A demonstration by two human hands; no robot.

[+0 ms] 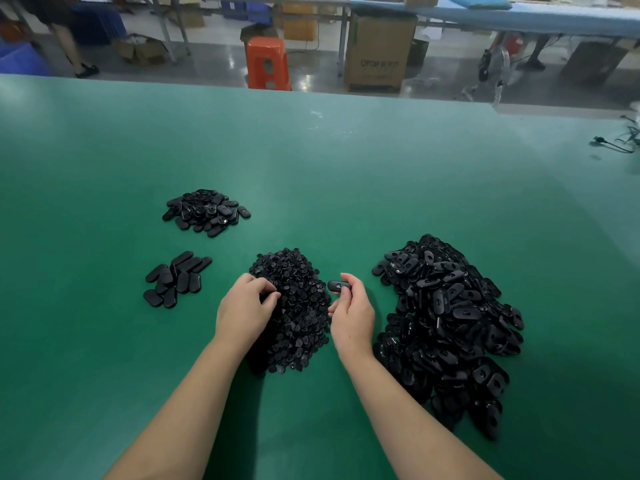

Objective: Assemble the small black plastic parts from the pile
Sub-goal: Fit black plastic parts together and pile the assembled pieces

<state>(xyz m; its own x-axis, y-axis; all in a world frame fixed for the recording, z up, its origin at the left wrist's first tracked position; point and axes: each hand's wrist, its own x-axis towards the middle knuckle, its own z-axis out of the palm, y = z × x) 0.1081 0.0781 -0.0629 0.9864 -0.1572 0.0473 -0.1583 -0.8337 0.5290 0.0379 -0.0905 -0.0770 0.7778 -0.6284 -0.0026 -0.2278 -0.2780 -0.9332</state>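
A heap of tiny black plastic pieces (298, 306) lies in the middle of the green table (311, 168). My left hand (244, 308) rests on the heap's left side, fingertips pinched among the pieces; whether it holds one is hidden. My right hand (351, 315) sits just right of the heap and pinches one black oval part (338, 286) between thumb and fingers. A large pile of black oval shells with slots (450, 327) spreads to the right.
A smaller pile of black oval parts (206, 212) lies at the far left. Nearer, a loose group of smooth oval parts (175, 280) lies flat. Black cables (616, 142) lie at the right edge. Beyond the table stand an orange stool (267, 64) and cardboard boxes.
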